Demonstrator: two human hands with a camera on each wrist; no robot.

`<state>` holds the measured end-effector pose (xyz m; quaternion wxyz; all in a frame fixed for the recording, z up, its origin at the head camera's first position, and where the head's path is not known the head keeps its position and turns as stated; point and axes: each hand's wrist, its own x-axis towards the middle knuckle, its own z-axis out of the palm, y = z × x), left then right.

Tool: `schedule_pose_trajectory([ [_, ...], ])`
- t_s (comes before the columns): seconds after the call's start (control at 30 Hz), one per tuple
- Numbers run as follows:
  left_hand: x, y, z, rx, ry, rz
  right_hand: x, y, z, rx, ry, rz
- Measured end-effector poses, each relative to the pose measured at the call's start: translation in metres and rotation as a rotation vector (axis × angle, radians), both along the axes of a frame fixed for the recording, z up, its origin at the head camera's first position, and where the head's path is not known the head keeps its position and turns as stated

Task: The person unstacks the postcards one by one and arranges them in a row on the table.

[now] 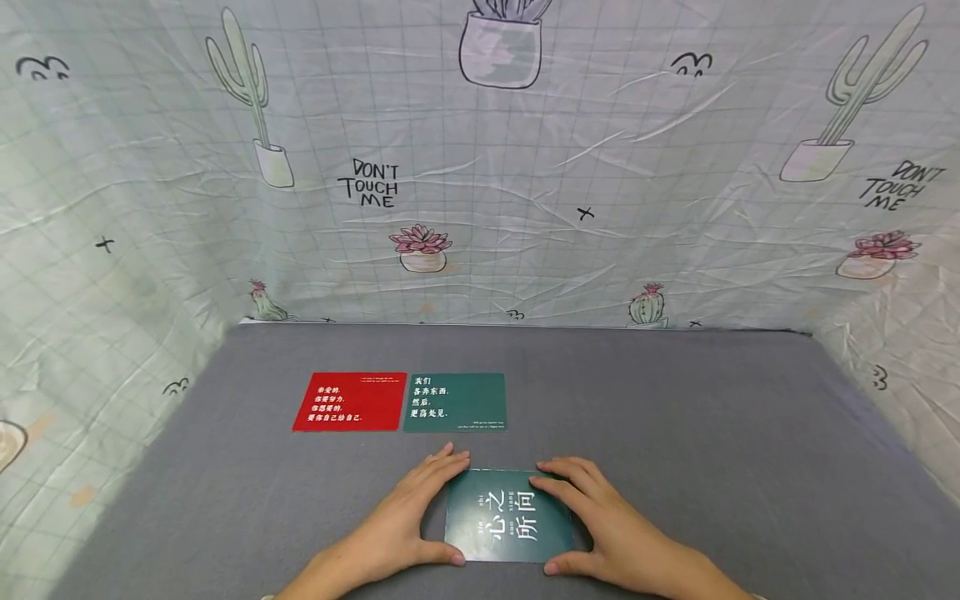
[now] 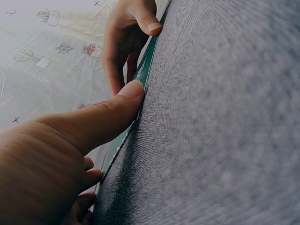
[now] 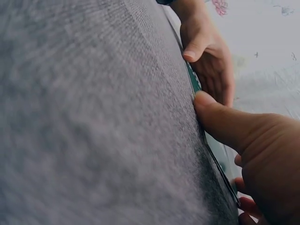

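Note:
A teal card [image 1: 510,517] with large white Chinese characters lies between both hands, close over the grey cloth near the front, its lettering turned sideways. My left hand [image 1: 397,521] spans its left end, thumb at the near edge and fingertips at the far corner. At the other end, my right hand [image 1: 611,525] grips it the same way, with the index fingertip resting over the top face. Both wrist views show the thumbs [image 2: 133,90] [image 3: 205,99] against the card's near edge, seen nearly edge-on with dark shadow beside it.
Farther back on the grey cloth-covered table [image 1: 675,400], a red card [image 1: 382,404] and a green card [image 1: 480,404] lie side by side, both printed with white text. A pale curtain [image 1: 510,142] with cactus drawings surrounds the table at the back and sides.

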<state>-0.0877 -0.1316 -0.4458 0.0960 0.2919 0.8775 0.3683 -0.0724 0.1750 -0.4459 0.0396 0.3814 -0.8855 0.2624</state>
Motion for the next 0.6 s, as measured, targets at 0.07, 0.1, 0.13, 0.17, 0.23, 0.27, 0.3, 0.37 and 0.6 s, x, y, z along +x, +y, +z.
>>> schedule_pose_trajectory([
  [0.07,0.0,-0.0001,-0.0006,0.0,0.008,-0.001,0.0006,-0.0003,-0.0006,0.001,-0.007,-0.005],
  [0.1,-0.0001,-0.0002,-0.0012,-0.003,0.01,0.0,0.0009,-0.0005,-0.0009,-0.001,-0.009,-0.008],
  [0.13,-0.0001,-0.0001,-0.0015,-0.003,0.015,0.0,0.0014,-0.0008,-0.001,-0.005,-0.005,-0.011],
  [0.17,-0.0003,0.0,-0.0017,-0.005,0.017,0.0,0.0018,-0.0011,-0.0011,-0.008,-0.001,-0.015],
  [0.23,-0.0003,0.0002,-0.0016,-0.003,0.021,-0.001,0.0024,-0.0014,-0.0018,-0.013,0.015,-0.013],
  [0.27,-0.0004,0.0002,-0.0016,-0.004,0.018,0.0,0.0027,-0.0016,-0.0019,-0.017,0.018,-0.014],
  [0.3,-0.0004,0.0003,-0.0015,-0.003,0.018,0.001,0.0031,-0.0017,-0.0018,-0.02,0.022,-0.016],
  [0.37,-0.0002,0.0003,-0.0011,-0.001,0.017,0.0,0.0038,-0.0016,-0.0016,-0.021,0.025,-0.017],
  [0.6,0.0001,0.0,-0.0002,0.007,0.029,-0.005,0.0051,-0.0001,-0.0005,-0.014,0.014,-0.009],
])
